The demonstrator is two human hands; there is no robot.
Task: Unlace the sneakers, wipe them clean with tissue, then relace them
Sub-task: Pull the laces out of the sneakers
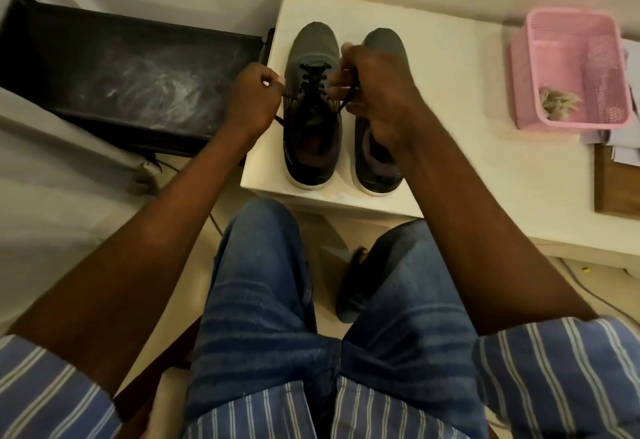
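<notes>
a pair of dark grey mesh sneakers with black heels and white soles stands side by side on the near corner of a white tabletop point(450, 161), toes pointing away from the person. the left sneaker point(312, 148) is partly laced with a thin black shoelace point(313, 75) that crosses over its tongue in several rows; the right sneaker point(375, 168) stands just beside it, and its middle is hidden behind the right hand. the left hand point(251, 99) hovers at the left side of the left sneaker with its fingers point(272, 78) curled tightly round one end of the black shoelace, which runs taut from the fist to the eyelets, a short tail showing below the hand. the right hand point(374, 92) is over the gap between the two sneakers, its fingers point(337, 80) curled and pinching the other end of the same shoelace, which runs down from the grip to the right-hand eyelets. both forearms are bare, with blue and white striped sleeves at the near edge, and knees in blue denim below. on the far right of the tabletop sits a pink plastic lattice basket point(602, 68) holding a crumpled wad of soiled tissue point(557, 101), well apart from the sneakers. papers point(623, 148) and a brown wooden board point(616, 186) lie at the right edge. to the left of the tabletop is a black, dusty, flat-topped case point(131, 71). a dark sandal point(353, 286) rests on the pale floor between the knees.
</notes>
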